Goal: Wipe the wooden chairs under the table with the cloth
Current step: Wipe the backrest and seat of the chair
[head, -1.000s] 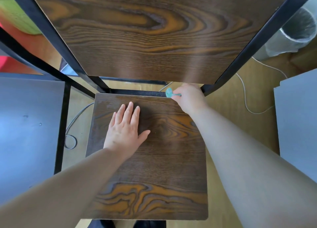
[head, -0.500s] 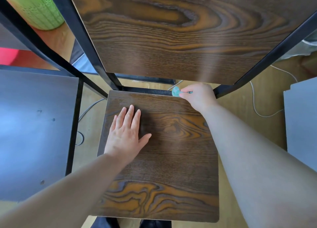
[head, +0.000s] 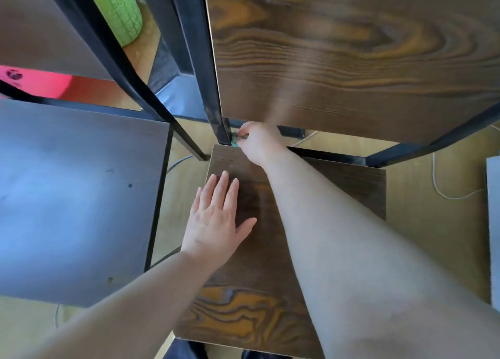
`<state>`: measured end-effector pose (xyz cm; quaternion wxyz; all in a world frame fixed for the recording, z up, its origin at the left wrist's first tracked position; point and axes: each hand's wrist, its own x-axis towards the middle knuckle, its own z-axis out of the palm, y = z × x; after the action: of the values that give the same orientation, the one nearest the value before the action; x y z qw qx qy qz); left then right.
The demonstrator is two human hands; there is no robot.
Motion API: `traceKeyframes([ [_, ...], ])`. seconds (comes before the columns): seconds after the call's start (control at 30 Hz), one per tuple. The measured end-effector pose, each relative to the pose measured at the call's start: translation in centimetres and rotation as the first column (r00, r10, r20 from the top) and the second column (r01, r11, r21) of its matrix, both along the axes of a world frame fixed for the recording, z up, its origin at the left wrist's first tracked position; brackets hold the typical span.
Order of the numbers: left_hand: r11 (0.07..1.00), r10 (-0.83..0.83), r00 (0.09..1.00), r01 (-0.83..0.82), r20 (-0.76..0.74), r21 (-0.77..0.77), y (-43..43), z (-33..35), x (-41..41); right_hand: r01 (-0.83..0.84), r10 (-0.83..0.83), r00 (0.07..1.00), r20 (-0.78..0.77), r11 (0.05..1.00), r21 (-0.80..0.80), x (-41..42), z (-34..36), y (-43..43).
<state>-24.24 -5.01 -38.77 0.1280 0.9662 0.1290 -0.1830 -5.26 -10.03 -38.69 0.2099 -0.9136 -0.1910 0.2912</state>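
Left hand (head: 216, 223) lies flat on the wooden chair seat (head: 270, 272), centre frame, fingers straight and together. Right hand (head: 260, 142) just above it, fingers curled, pinching a small teal cloth (head: 234, 141) at the seat's back left corner, against the black frame post (head: 216, 115). Second chair seat (head: 75, 196) at left. Green bin (head: 121, 12) upper left.

Left hand (head: 216, 223) flat (fingers straight); right hand (head: 258, 142) pinching.
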Motion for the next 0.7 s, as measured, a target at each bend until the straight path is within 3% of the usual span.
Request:
traceKeyframes([
  [0.33,1.0,-0.029,0.999,0.029,0.03,-0.003,1.1,1.2,-1.1,-0.006,0.004,0.987,-0.16,1.0,-0.015,0.9,1.5,-1.4],
  [0.43,0.999,-0.053,0.998,0.053,0.027,-0.001,1.5,1.2,-1.4,0.03,-0.026,0.998,-0.061,0.998,0.063,0.2,1.2,-2.4],
  [0.53,0.998,-0.063,0.997,0.062,0.037,0.009,1.9,1.5,-1.7,-0.042,0.041,0.998,0.049,0.998,0.039,-2.1,1.1,-3.3],
  [0.7,0.995,-0.1,0.995,0.099,0.026,0.031,1.8,1.8,-2.0,0.047,-0.05,0.994,0.093,0.998,0.039,-7.7,0.8,-6.5],
])
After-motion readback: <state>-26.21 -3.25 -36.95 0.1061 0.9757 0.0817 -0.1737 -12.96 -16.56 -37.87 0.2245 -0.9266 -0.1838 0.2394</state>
